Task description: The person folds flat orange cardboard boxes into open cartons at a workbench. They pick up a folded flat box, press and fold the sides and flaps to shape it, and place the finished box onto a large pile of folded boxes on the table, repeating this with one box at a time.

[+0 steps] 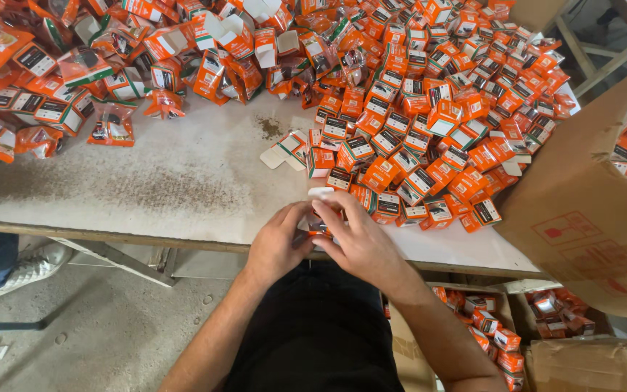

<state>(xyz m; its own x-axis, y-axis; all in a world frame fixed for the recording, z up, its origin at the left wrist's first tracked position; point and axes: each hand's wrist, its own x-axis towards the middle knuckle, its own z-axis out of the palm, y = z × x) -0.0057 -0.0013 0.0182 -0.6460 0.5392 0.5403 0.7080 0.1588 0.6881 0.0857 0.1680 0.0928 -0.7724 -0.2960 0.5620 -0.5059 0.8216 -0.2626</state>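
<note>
At the tabletop's [183, 181] far left corner lies a heap of clear bagged parts with orange cards [45, 80] — loose, overlapping. At the near edge, about midway along, the left hand [279, 243] and the right hand [361, 243] meet around a small orange carton [320, 221]; both sets of fingers are curled closed on it, its white flap [321, 192] sticking up — though the hands hide most of it. Beyond them a wide pile of closed orange cartons [437, 109] spreads to the far right corner. A big cardboard box [582, 210] leans off the right edge.
</note>
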